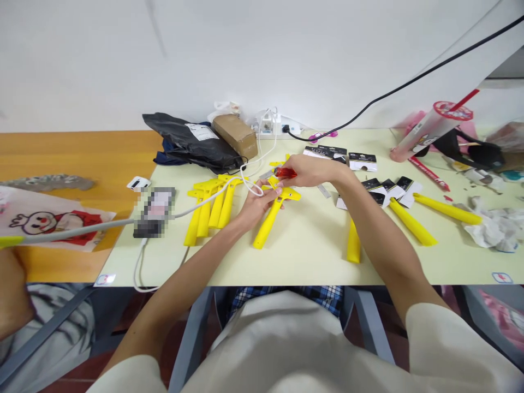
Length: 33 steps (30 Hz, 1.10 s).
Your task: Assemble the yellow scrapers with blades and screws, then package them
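Observation:
My left hand [254, 209] is closed on a yellow T-shaped scraper [268, 222], gripping it near its head, with the handle slanting down toward the table's front edge. Just above that head, my right hand [313, 170] is wrapped round a red-handled screwdriver [285, 173]; its tip is too small to make out. Several more yellow scrapers [203, 213] lie side by side left of my hands. Right of them, other yellow handles [412, 221] are spread out, one partly beneath my right forearm. Black-and-white cards [362, 161] lie beyond and beside that forearm.
A white cable [204, 203] crosses the table near my left hand. Behind stand a black plastic bag [192, 144], a cardboard box [235, 135] and a power strip [270, 126]. At right are a drink cup [436, 131] and crumpled tissue [497, 226]. Another person's arm [12, 295] shows at far left.

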Available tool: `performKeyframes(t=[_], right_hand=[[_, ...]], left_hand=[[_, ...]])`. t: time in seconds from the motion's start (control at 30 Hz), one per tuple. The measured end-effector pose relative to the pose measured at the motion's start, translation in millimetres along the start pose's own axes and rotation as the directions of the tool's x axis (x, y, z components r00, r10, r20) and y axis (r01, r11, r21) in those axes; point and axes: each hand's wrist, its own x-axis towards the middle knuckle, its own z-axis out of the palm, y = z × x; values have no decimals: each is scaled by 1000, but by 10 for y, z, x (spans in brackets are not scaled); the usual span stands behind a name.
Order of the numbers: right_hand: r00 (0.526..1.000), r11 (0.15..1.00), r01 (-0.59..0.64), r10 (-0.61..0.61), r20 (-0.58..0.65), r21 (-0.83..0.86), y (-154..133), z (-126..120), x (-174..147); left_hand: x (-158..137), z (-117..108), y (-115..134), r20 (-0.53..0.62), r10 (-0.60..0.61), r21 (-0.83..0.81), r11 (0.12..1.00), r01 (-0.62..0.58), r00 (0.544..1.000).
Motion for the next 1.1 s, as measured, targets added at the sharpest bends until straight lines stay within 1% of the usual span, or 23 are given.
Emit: performKeyframes(t=[0.13,0.23,0.33,0.43,0.53,0.6,0.63,0.67,0.73,0.83,0.9,0.97,1.03,1.1], right_hand=[[997,997,-69,70,-34,33,34,-33,-27],[994,996,-82,84,-64,36,75,-80,-84],[990,993,-111,114,-81,35,100,-124,-139],[987,990,-136,139,-75,40,95,-148,-173],[985,989,-143,147,-91,49,71,-138,-172],[981,986,-156,161,-108,54,59,-117,-152],[979,985,-160,166,-117,60,57,-105,-138],[979,985,-157,164,-125,68,58,-93,-125],[979,988,-123,136,-153,88,66,-72,-103],[982,988,-50,76,-175,149,88,-46,-83],[988,979,-36,66,-143,199,101,-28,-68],[994,976,-42,63,-91,216,111,-5,-43],[996,983,-51,63,-64,177,124,19,-8],[995,992,-58,66,-68,113,146,35,25]], left_hand=[[-21,56,-24,-6,95,82,992,-94,995],[-84,102,-26,-1,216,220,953,-210,976],[-168,129,5,5,342,421,852,-312,940],[-211,125,42,110,416,576,713,-399,903],[-192,102,43,246,441,651,584,-484,863],[-167,87,25,292,446,671,535,-514,846],[-158,83,13,299,448,671,529,-520,842],[-153,79,1,295,450,666,535,-519,843],[-152,77,-20,256,456,640,581,-503,853],[-149,71,-44,159,408,567,708,-421,899],[-126,65,-53,97,334,467,817,-339,938],[-87,60,-54,50,261,322,909,-263,964],[-47,58,-50,15,200,193,961,-199,980],[-24,58,-44,-12,139,113,984,-137,990]])
